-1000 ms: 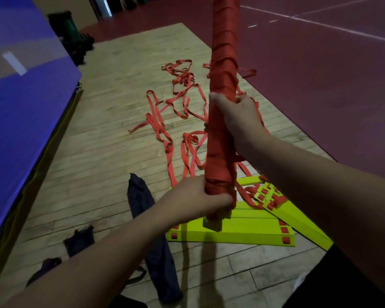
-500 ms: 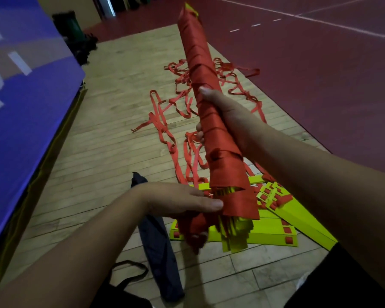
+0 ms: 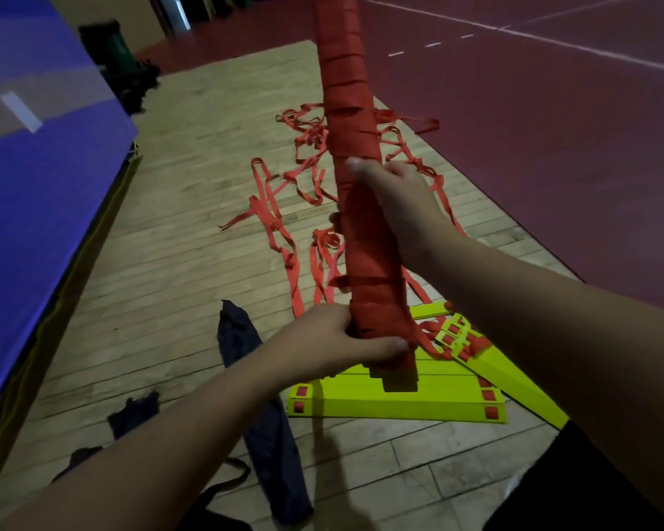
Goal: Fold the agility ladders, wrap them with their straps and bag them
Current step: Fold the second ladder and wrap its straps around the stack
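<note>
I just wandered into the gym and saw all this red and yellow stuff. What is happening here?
A person is packing up agility ladders. Both hands grip one bundle, already wound in red strap and held upright: the left hand near its bottom, the right hand around its middle. More yellow rungs lie stacked on the wood floor with loose red straps tangled beyond them. A dark bag lies flat beside them, nothing in it yet.

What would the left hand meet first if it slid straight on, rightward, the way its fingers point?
The left hand already grips the wrapped bundle; past it, probably the right forearm, though depth is unclear.
</note>
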